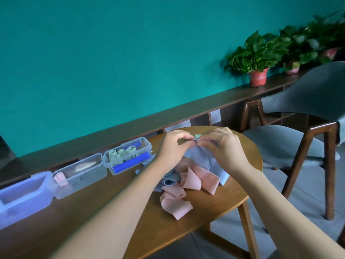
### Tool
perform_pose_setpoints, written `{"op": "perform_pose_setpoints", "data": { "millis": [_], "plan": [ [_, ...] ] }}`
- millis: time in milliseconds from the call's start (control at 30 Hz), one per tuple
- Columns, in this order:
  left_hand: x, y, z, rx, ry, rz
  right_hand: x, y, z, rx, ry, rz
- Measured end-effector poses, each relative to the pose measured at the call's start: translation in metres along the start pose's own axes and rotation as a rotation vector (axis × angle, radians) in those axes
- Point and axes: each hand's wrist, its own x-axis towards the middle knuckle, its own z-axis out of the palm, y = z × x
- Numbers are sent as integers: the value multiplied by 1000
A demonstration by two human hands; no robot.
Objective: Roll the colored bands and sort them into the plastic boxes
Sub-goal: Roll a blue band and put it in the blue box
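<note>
Left grip point(172, 146): pinches top edge of blue band point(201, 157)
Right grip point(224, 144): pinches same edge, fingertips meeting the left
Blue band: raised above the pile, hanging down
Pink bands point(188, 184): loose on table point(214, 204)
Plastic boxes point(128, 156): row at left, rolls inside two

A single head-worn camera looks forward and down from above the person's forearms, tilted so the counter point(214, 206) slopes up to the right. It sits close: both arms enter from the lower edge and the fingers point(188, 138) meet near the centre. Beyond the fingers rises a teal wall point(112, 62); the right edge seems smeared, perhaps by motion.
</note>
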Motion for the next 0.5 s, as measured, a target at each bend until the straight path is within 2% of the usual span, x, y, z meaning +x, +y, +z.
{"op": "perform_pose_setpoints", "data": {
  "millis": [233,367,500],
  "plan": [
    [-1,13,-77,-104,73,-23,46,-52,5,132,-42,-47],
    [-18,23,-122,-87,125,-40,61,-92,9,224,-67,-51],
    [-48,23,-175,-29,99,-105,63,-127,23,341,-203,-27]
  ]
}}
